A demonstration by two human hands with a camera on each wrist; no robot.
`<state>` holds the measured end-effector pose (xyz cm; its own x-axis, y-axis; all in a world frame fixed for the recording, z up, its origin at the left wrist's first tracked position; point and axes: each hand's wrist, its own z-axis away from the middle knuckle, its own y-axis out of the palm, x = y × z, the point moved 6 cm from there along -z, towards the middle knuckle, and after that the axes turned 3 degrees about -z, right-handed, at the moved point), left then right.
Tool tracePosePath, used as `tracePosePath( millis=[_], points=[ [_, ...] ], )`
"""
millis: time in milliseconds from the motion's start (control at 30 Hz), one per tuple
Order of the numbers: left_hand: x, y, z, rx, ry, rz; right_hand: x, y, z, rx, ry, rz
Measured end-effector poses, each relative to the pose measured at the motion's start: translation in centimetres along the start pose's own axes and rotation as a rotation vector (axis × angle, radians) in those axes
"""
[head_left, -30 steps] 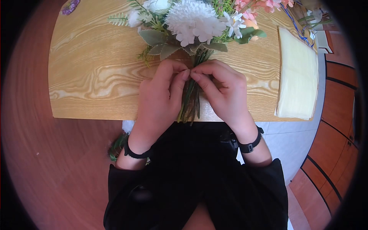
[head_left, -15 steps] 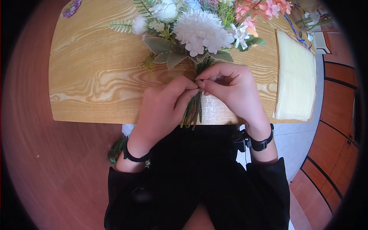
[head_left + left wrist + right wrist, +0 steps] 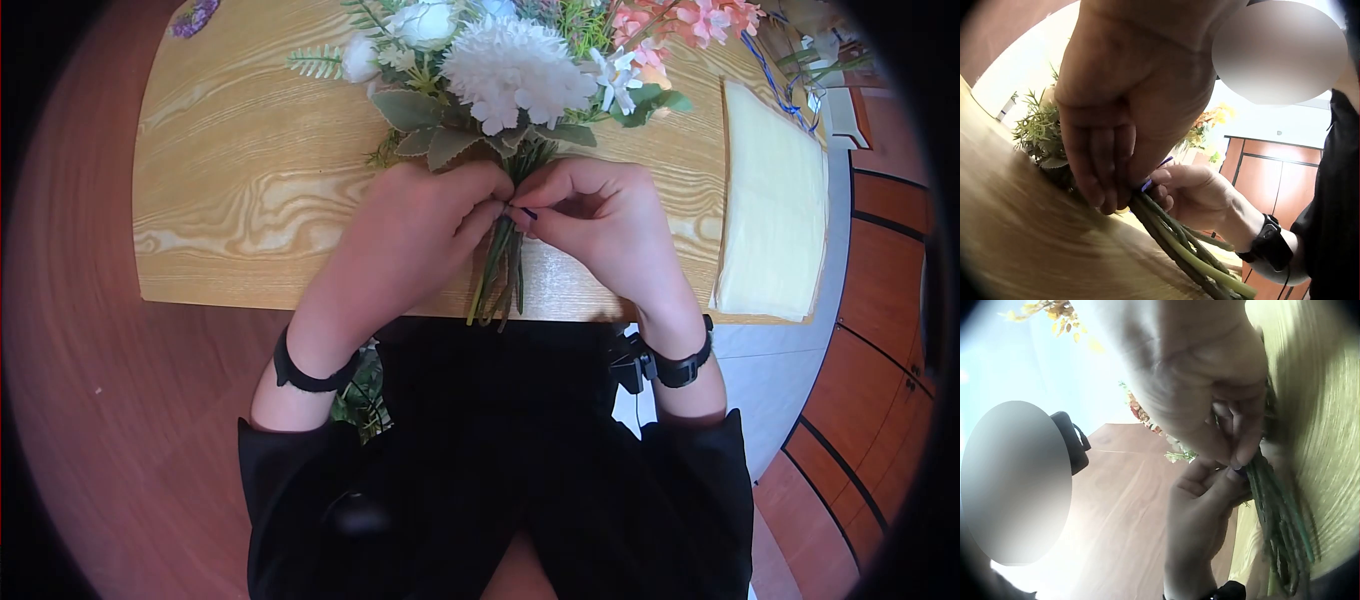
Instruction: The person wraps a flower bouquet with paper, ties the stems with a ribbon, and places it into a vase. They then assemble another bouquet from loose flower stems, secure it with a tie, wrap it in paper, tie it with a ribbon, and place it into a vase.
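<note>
Left forearm: swung out to the left since half a second ago; the left hand (image 3: pixel 405 230) has gone farther up the stems (image 3: pixel 495 275), its tips now level with the other hand's rather than nearer.
Right hand (image 3: pixel 605 220): much as before, right of the stems.
Tie: a purple tie (image 3: pixel 529 213) now shows at the right thumb.
Left fingers: curled, thumb and forefinger nearly closed on the stems; whether they also hold the tie, cannot tell.
Right fingers: thumb and forefinger pinched together on the tie, gap between knuckles.
Wrists: both come in from the near side, angled toward each other.
Bouquet: the bouquet (image 3: pixel 515 75) lies on the table (image 3: pixel 230 225), blooms far, stem ends at the near edge.
Room left: broad wood between left hand and left edge; purple sprig (image 3: pixel 194 17) at far-left corner.
Room right: narrower, bounded by pale sheets (image 3: pixel 773 200).
Near side: dark clothing close to the edge.
</note>
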<state>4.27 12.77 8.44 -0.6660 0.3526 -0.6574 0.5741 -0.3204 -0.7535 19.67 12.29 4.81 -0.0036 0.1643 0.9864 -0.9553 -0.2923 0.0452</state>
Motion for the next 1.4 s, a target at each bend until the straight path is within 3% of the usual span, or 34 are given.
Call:
tracePosePath(
  millis=[133, 200, 233, 300, 367, 600, 1000, 1067, 1400],
  points=[
    [0.1, 0.0, -0.5, 0.034, -0.002, 0.001, -0.6, 0.0, 0.2, -0.010, 0.010, -0.013],
    [0.1, 0.1, -0.7, 0.042, 0.000, 0.002, 0.1, -0.2, 0.5, -0.109, -0.151, 0.119],
    [0.1, 0.0, -0.8, 0.036, 0.005, 0.000, 0.2, -0.2, 0.5, -0.113, -0.150, 0.119],
    [-0.1, -0.1, -1.0, 0.032, 0.013, -0.002, 2.4, 0.3, 1.0, -0.148, -0.470, 0.459],
    [0.2, -0.1, -1.1, 0.067, -0.087, 0.089, 3.0, 0.8, 1.4, -0.167, -0.534, 0.537],
    [0.5, 0.2, -1.1, 0.079, -0.125, 0.141, 2.6, 2.0, 2.2, -0.233, -0.814, 0.830],
    [0.7, 0.0, -1.0, 0.049, -0.128, 0.209, 2.7, 2.4, 2.2, -0.297, -0.843, 0.855],
    [0.1, -0.5, -0.8, -0.113, 0.013, 0.214, 2.7, 2.5, 2.3, -0.285, -0.862, 0.853],
    [0.5, 0.3, -0.7, -0.078, 0.079, 0.091, 2.4, 2.1, 2.4, -0.256, -0.842, 0.793]
  ],
)
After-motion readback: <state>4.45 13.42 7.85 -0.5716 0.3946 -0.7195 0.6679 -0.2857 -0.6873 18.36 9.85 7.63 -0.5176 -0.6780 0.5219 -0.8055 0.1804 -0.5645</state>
